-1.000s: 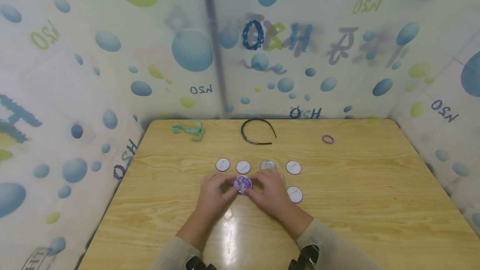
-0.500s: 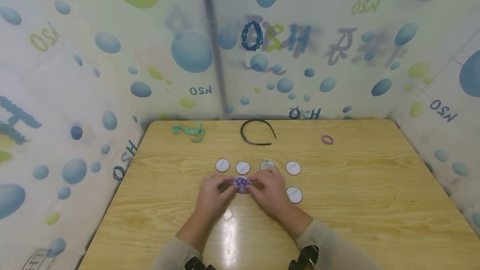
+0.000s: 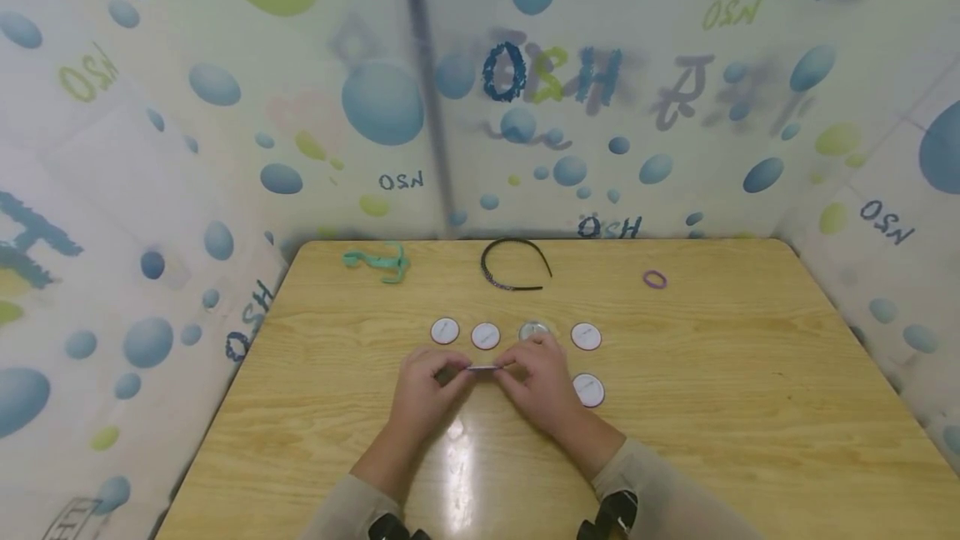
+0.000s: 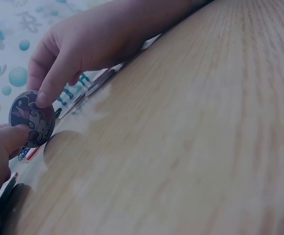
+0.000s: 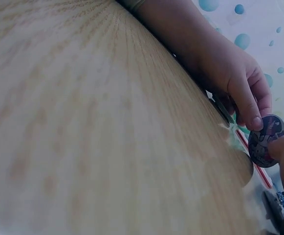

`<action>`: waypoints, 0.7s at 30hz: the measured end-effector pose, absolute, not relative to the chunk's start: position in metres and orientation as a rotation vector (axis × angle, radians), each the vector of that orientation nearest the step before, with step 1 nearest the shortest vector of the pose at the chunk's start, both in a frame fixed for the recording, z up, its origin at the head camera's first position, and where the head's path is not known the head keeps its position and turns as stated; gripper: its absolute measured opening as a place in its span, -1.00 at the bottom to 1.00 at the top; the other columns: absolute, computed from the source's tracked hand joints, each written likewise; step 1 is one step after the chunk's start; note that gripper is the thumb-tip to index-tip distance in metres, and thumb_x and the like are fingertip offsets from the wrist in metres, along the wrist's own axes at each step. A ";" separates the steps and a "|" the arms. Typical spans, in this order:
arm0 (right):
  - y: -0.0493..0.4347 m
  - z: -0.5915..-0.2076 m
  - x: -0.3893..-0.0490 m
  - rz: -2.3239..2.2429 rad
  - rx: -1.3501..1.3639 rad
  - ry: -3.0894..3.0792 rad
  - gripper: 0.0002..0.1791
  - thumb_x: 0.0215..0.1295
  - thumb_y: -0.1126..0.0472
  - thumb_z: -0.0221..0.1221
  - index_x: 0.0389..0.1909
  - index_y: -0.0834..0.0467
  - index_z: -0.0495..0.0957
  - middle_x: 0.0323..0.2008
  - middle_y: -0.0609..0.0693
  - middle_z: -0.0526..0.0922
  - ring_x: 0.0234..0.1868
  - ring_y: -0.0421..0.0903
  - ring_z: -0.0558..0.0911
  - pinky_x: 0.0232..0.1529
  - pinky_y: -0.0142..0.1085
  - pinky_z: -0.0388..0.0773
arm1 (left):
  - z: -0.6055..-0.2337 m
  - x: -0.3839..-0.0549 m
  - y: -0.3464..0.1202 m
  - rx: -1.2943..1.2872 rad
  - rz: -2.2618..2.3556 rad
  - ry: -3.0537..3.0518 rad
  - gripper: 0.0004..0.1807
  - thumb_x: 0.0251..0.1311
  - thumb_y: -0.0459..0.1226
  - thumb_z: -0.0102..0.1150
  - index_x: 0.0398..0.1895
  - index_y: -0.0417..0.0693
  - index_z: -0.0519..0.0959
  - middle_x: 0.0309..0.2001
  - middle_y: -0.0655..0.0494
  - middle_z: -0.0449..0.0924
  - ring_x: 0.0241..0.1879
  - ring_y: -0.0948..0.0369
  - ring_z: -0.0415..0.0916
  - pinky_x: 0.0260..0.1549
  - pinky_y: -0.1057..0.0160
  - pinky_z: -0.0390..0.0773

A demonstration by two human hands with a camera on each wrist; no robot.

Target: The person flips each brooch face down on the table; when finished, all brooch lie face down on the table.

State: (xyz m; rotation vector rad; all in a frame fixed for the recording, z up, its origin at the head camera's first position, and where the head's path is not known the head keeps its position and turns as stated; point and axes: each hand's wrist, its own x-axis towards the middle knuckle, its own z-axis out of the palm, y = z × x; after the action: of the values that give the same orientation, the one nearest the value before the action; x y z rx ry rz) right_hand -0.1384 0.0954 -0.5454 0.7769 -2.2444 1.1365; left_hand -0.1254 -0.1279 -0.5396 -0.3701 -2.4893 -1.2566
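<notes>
A thin round picture disc (image 3: 482, 367) stands edge-on between my hands in the head view. My left hand (image 3: 426, 386) pinches its left edge with thumb and fingers. My right hand (image 3: 542, 382) pinches the opposite edge the same way. In the left wrist view the disc (image 4: 22, 111) shows a dark printed character picture, with a thumb from each side on it. The right wrist view has the same printed face of the disc (image 5: 260, 149), held just above the table. Beyond my right fingers lies a silvery round disc (image 3: 534, 329), partly covered by that hand.
White discs with dark rims lie on the wooden table (image 3: 720, 407): a left one (image 3: 445, 331), a middle one (image 3: 485, 336), and two at right (image 3: 586, 336). Farther back are a green claw-like clip (image 3: 378, 262), a black headband (image 3: 491, 273) and a purple ring (image 3: 655, 279).
The disc in my hands has tilted from showing its purple printed face to the head camera to being seen edge-on. Both hands stay almost in place, still pinching it.
</notes>
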 end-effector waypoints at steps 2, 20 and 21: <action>0.096 -0.545 -0.139 1.135 0.804 -2.233 -0.81 0.11 0.25 0.57 -0.38 0.02 0.72 -0.33 -0.24 0.79 -0.18 -0.11 0.60 0.03 -0.09 0.40 | -0.540 -0.125 -0.128 -0.377 -1.256 -2.506 -0.81 0.05 -0.23 0.66 -0.35 0.26 0.79 -0.31 0.55 0.68 -0.17 0.31 0.57 -0.04 0.10 0.50; 0.099 -0.542 -0.133 0.848 0.836 -2.496 -0.75 -0.14 0.06 0.47 -0.35 -0.12 0.73 -0.27 -0.28 0.73 -0.02 -0.07 0.53 0.05 -0.04 0.43 | -0.542 -0.124 -0.129 -0.642 -0.941 -2.680 -0.59 -0.03 0.17 0.61 -0.15 0.34 0.71 -0.07 0.56 0.67 0.03 0.32 0.43 0.16 0.03 0.32; 0.099 -0.542 -0.133 0.843 0.844 -2.495 -0.74 -0.14 0.03 0.48 -0.34 -0.12 0.73 -0.26 -0.28 0.73 -0.01 -0.07 0.52 0.06 -0.04 0.43 | -0.542 -0.124 -0.129 -0.655 -0.937 -2.677 -0.59 -0.04 0.16 0.60 -0.14 0.33 0.72 -0.07 0.55 0.67 0.03 0.32 0.43 0.16 0.03 0.32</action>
State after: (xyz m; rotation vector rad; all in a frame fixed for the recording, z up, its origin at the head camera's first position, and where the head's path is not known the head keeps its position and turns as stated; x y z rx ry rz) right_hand -0.1326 0.0991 -0.5420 0.8443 -2.4950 0.8426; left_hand -0.1239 -0.1291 -0.5417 -0.6545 -2.6769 -0.9366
